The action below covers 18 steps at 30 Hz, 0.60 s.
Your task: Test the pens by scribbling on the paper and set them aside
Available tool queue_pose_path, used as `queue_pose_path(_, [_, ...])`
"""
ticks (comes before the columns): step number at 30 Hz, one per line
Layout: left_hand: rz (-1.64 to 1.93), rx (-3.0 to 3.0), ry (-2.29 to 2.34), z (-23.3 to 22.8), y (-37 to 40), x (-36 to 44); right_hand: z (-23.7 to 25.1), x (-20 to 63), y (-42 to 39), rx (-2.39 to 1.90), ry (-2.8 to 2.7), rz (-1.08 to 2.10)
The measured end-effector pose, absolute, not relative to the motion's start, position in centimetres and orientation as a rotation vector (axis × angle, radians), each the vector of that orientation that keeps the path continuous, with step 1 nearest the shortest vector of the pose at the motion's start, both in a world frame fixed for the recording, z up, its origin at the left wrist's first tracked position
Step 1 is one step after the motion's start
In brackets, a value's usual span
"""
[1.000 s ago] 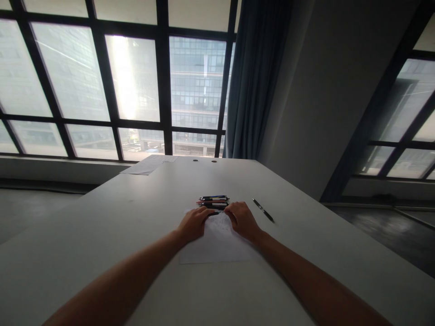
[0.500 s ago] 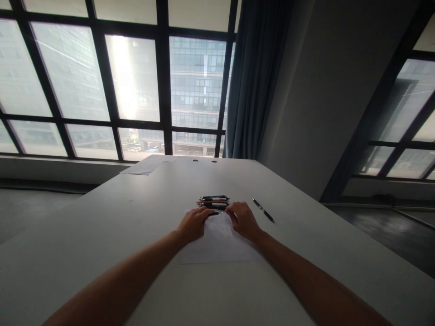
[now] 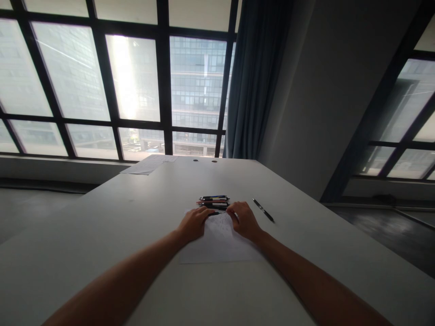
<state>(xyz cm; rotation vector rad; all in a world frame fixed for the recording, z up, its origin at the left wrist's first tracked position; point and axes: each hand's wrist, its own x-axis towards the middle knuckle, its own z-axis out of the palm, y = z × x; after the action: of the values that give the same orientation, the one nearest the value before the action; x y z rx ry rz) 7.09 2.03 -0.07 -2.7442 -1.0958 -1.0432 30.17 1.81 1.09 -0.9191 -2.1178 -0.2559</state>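
Over a sheet of white paper [image 3: 217, 248] with handwriting, my left hand [image 3: 194, 222] is closed on the dark barrel of a pen [image 3: 214, 213] that lies crosswise. My right hand [image 3: 243, 219] pinches at the pen's right end, where something thin shows between the fingertips and the barrel. That part is too small to make out. Just beyond my fingers, several pens [image 3: 214, 199] lie side by side in a row, mostly dark, with blue and reddish ones among them. A single black pen [image 3: 263, 210] rests at a slant to the right of my right hand.
The white table [image 3: 136, 235] stretches away toward the large window. More papers [image 3: 146, 165] lie at its far left corner. Two dark round cable holes [image 3: 214, 161] sit near the far edge. Beyond the table hang blue curtains [image 3: 253, 90] beside a grey pillar.
My right fingertips have shifted very slightly right, away from the pen barrel, and the thin part between shows a little differently. My left hand and the other pens stay where they were.
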Motion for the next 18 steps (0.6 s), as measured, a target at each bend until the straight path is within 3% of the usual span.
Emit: queue_pose_path(18, [-1.102, -2.837, -0.909, -0.63, 2.45, 6.85, 0.41, 29.11, 1.49, -0.902, -2.074, -0.106])
